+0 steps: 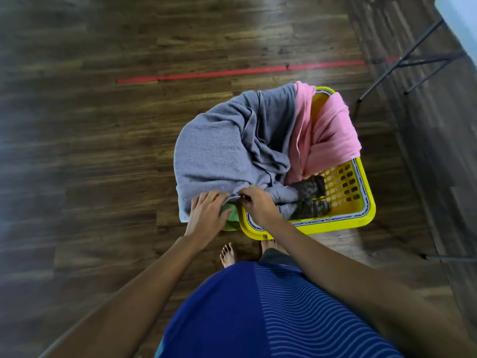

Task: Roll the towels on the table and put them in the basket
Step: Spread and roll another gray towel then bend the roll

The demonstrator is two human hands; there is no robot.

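Since the towels lie unrolled, heaped in the yellow basket (367, 202) on the floor (103, 156) with the grey towel (214, 151) spilling over its rim, both hands reach down. The right hand (258, 205) pinches the grey towel's near edge, fingers curled; the left hand (207, 215) rests flat, fingers straight, on a green towel (232, 222).
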